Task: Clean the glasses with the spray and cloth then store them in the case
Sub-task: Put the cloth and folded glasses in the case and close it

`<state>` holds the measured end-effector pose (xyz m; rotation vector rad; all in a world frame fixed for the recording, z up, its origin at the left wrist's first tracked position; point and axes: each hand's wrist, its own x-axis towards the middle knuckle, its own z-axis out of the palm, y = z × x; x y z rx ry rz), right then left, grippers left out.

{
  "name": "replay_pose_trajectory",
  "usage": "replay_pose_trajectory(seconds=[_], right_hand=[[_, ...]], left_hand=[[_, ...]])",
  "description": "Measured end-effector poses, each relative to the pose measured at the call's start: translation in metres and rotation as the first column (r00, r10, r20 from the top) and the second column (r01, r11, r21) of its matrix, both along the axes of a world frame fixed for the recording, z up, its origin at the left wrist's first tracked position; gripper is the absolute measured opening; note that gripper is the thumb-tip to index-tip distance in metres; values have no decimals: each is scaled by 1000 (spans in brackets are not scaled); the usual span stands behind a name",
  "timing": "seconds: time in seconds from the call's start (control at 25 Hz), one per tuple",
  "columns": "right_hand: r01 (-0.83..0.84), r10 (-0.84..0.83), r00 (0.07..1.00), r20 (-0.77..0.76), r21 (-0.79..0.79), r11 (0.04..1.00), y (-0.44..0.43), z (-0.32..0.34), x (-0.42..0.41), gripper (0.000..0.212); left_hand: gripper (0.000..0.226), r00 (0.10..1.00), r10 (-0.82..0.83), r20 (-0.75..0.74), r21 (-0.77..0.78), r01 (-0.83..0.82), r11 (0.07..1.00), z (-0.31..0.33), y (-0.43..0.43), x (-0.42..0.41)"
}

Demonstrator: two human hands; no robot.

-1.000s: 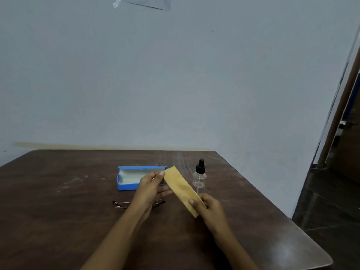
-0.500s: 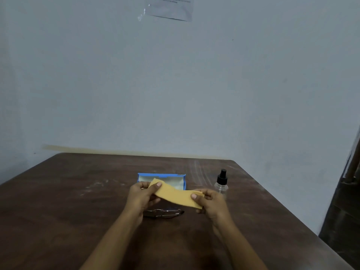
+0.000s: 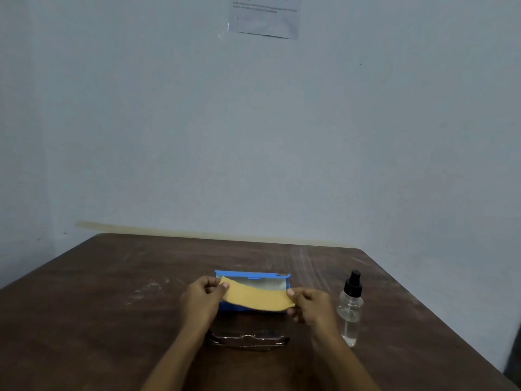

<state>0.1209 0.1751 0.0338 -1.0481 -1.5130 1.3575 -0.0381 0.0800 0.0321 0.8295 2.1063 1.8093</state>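
The blue case [image 3: 251, 275] lies open on the brown desk [image 3: 112, 320], its pale lining showing. In front of the case, a yellow cloth [image 3: 255, 297] is stretched between both hands. The left hand [image 3: 204, 299] pinches the cloth at the case's left end, thumb on top, and the right hand [image 3: 308, 306] pinches it at the case's right end. Each grip is grasping the cloth. The glasses [image 3: 248, 340] lie folded on the desk on the person's side of the case, untouched. The spray bottle [image 3: 350, 309], clear with a black nozzle, stands upright to the right of the case. A printed sheet [image 3: 263, 16] hangs on the wall high above the case.
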Motion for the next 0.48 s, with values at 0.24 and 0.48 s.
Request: replay_pose_trajectory(seconds=[0.24, 0.48], right_hand=[[-6, 4, 1000, -19, -65, 998, 14, 1, -13, 15], [31, -37, 998, 53, 118, 993, 24, -8, -19, 25]], left_hand=[[13, 997, 77, -31, -86, -80, 993, -6, 9, -17], [18, 986, 128, -103, -71, -136, 988, -7, 13, -16]])
